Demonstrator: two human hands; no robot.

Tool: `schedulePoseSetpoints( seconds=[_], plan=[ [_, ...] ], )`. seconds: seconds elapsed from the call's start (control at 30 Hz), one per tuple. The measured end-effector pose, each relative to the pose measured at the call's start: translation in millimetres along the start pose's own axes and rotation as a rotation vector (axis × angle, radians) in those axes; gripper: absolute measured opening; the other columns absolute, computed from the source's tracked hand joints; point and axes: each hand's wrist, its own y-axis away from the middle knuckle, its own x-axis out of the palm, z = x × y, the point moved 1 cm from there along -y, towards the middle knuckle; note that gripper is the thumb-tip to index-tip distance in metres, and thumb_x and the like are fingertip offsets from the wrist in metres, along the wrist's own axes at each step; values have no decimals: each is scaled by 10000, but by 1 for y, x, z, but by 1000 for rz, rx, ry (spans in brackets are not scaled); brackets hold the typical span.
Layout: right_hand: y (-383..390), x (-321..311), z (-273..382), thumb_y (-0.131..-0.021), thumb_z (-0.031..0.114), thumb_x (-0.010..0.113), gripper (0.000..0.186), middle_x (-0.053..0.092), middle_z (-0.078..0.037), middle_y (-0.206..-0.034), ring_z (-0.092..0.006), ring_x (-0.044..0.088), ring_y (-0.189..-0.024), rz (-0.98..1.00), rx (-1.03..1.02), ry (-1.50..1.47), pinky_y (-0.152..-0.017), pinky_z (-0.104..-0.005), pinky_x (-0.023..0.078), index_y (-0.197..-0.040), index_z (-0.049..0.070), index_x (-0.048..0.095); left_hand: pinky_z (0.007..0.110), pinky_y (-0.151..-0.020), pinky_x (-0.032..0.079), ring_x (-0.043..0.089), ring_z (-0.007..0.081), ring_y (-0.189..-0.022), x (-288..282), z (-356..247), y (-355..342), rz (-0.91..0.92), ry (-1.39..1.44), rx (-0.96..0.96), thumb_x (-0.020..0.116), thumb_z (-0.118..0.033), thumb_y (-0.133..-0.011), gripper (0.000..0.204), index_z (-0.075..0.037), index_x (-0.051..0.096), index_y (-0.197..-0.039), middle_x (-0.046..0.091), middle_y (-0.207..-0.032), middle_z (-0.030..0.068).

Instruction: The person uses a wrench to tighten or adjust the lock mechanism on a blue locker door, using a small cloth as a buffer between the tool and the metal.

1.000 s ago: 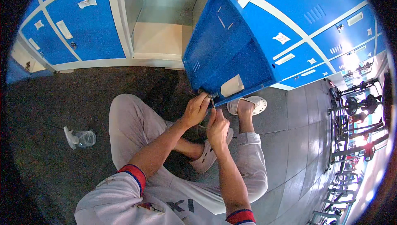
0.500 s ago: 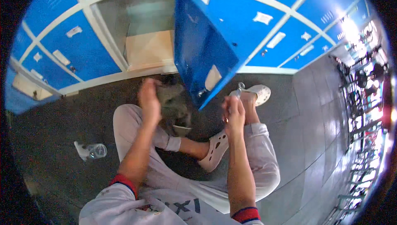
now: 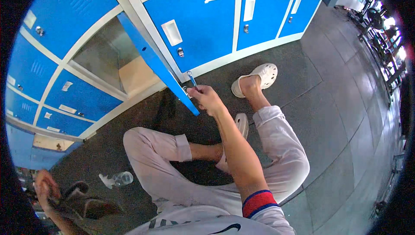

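My right hand (image 3: pixel 206 99) is closed on a metal wrench (image 3: pixel 191 77) at the lower end of the blue locker door (image 3: pixel 162 68), which stands swung out edge-on from its frame. The door's lock is mostly hidden behind my hand. The open locker (image 3: pixel 106 49) shows a pale bottom panel (image 3: pixel 134 77). At the lower left, my left hand (image 3: pixel 45 187) is out beside a dark, soft-looking item (image 3: pixel 93 207); its curled fingers are blurred, and I cannot tell whether it grips that item.
Blue lockers (image 3: pixel 186 19) line the upper view. A clear spray bottle (image 3: pixel 121 179) lies on the dark tiled floor (image 3: pixel 328 118) left of my bent legs (image 3: pixel 281 157). My feet in white clogs (image 3: pixel 263 76) are below the lockers. Gym equipment (image 3: pixel 376 19) stands at the right.
My left hand has moved from the door down to the far lower left. My right hand, holding the wrench, has shifted left against the door. The view has turned.
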Motion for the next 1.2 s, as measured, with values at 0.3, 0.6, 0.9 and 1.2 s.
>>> schedulePoseSetpoints(
  seconds=[0.3, 0.6, 0.9, 1.2],
  plan=[
    [-8, 40, 21, -806, 133, 590, 79, 559, 5, -659, -66, 428, -488, 181, -126, -79, -409, -220, 322, -815, 58, 614, 413, -801, 458, 580, 359, -901, 115, 176, 55, 446, -806, -815, 483, -399, -835, 400, -56, 628, -981, 611, -993, 167],
    [-13, 120, -7, -821, 191, 592, 193, 580, -64, -646, -114, 510, -576, -92, -543, 541, -544, -289, 404, -789, 1, 608, 400, -597, 473, 610, 298, -667, 216, 111, -27, -143, -511, -297, 590, -305, -805, 268, -37, 611, -813, 614, -705, 132],
    [-21, 165, -16, -859, 209, 563, 257, 635, -78, -738, -82, 521, -643, -211, -571, 452, -583, -237, 421, -965, -13, 637, 266, -666, 483, 586, 153, -744, 308, 149, -225, -611, 656, -8, 621, -209, -826, 357, 18, 447, -1041, 575, -813, 78],
    [34, 56, 3, -902, 163, 481, 258, 653, -92, -897, -142, 565, -869, -352, -445, 284, -837, -285, 409, -1017, -41, 588, 293, -861, 435, 539, 237, -1003, 266, 191, -367, -1118, 670, 85, 712, -338, -743, 657, 58, 396, -1161, 506, -1107, 197]
  ],
)
